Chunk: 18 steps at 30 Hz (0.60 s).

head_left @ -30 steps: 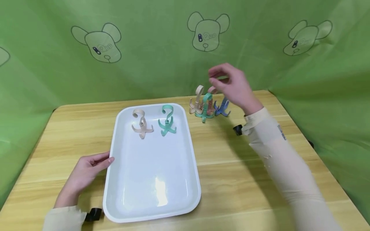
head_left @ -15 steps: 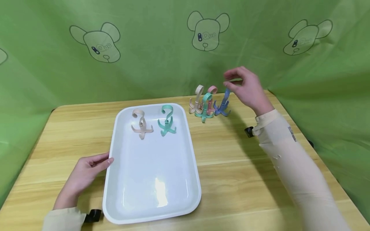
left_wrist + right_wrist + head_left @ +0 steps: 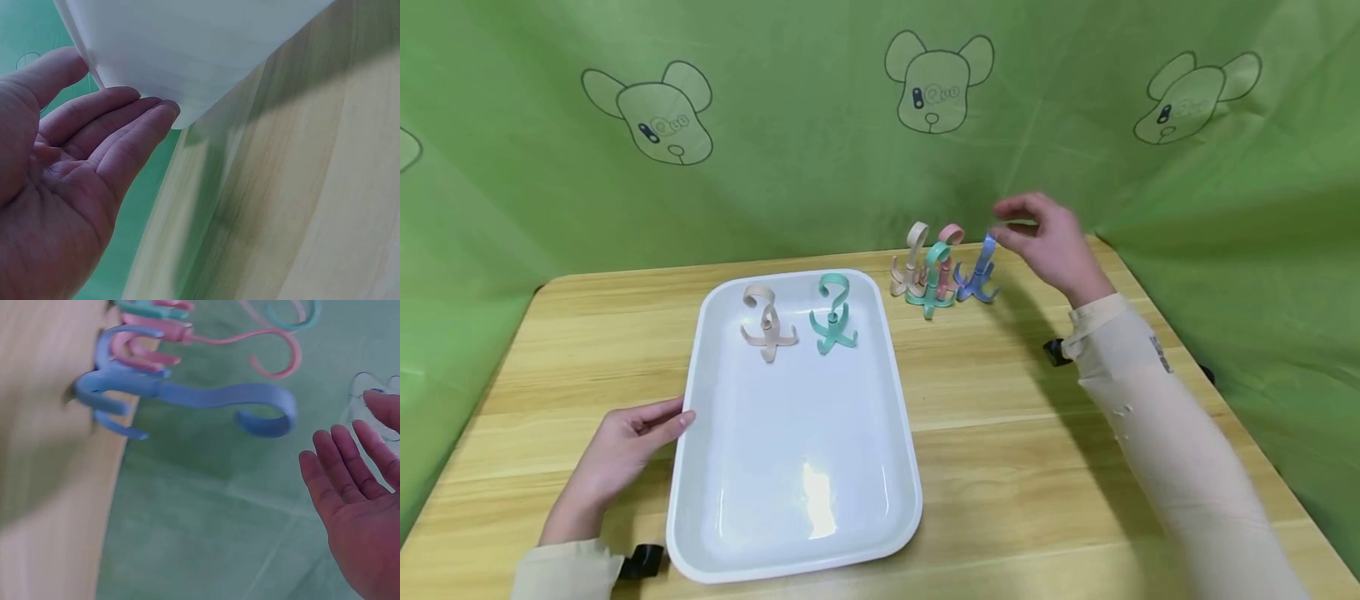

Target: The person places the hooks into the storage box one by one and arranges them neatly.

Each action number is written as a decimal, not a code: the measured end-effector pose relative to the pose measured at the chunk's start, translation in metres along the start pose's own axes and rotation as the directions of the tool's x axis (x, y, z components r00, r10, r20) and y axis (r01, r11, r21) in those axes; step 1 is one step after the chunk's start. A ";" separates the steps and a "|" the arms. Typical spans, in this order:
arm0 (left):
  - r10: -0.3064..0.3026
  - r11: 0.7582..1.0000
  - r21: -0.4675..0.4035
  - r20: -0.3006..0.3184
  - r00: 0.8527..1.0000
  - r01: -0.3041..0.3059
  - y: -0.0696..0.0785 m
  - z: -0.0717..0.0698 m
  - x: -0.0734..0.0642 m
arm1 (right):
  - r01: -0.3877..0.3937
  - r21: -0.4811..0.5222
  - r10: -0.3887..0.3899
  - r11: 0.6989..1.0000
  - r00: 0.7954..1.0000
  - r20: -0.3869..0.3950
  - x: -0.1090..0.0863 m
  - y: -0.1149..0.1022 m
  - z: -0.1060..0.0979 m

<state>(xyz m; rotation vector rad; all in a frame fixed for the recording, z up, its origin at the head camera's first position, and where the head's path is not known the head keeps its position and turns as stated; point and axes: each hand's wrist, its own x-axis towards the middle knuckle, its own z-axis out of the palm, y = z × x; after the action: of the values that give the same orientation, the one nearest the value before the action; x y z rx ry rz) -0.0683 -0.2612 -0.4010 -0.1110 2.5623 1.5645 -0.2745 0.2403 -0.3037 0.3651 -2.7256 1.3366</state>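
A white tray (image 3: 775, 467) lies on the wooden table, and in it stand a beige hook hanger (image 3: 771, 329) and a green hook hanger (image 3: 832, 327). My left hand (image 3: 617, 454) holds the tray's left side, thumb at the rim; in the left wrist view its fingers (image 3: 134, 140) reach along the outer wall (image 3: 169, 56). At the back right my right hand (image 3: 1060, 250) hovers beside a blue hook hanger (image 3: 979, 271) on the table. The right wrist view shows a gap between its slightly bent fingers (image 3: 340, 462) and the blue hook's curl (image 3: 284, 412).
Left of the blue hanger, beige (image 3: 913, 254), green (image 3: 934, 279) and pink (image 3: 950, 237) hook hangers stand close together. A green curtain (image 3: 820, 167) with printed bear heads rises behind the table's far edge (image 3: 647, 267).
My right hand has moved right, past the pink hanger to the blue one, then lowered a little. The left hand and tray have stayed in place.
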 end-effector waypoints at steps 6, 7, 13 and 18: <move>0.008 1.000 -0.015 0.007 1.000 -0.008 -0.001 0.001 0.000 | -0.024 0.046 0.022 0.999 0.999 0.044 0.002 0.023 0.005; 0.008 1.000 -0.016 0.007 1.000 -0.008 -0.001 0.001 0.000 | -0.023 0.052 0.020 0.998 0.999 0.049 0.003 0.026 0.005; 0.001 1.000 -0.013 0.004 1.000 -0.001 -0.002 0.000 0.001 | -0.026 0.061 0.022 0.998 0.998 0.065 0.003 0.036 0.009; 0.002 1.000 -0.012 0.006 1.000 -0.002 -0.002 0.000 0.000 | 0.018 0.011 -0.018 1.000 0.999 0.050 0.002 0.039 0.013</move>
<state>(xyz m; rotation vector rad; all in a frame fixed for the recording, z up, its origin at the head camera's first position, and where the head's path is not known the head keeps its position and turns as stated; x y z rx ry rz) -0.0681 -0.2625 -0.4026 -0.1045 2.5496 1.5783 -0.2861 0.2525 -0.3415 0.4284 -2.7497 1.3553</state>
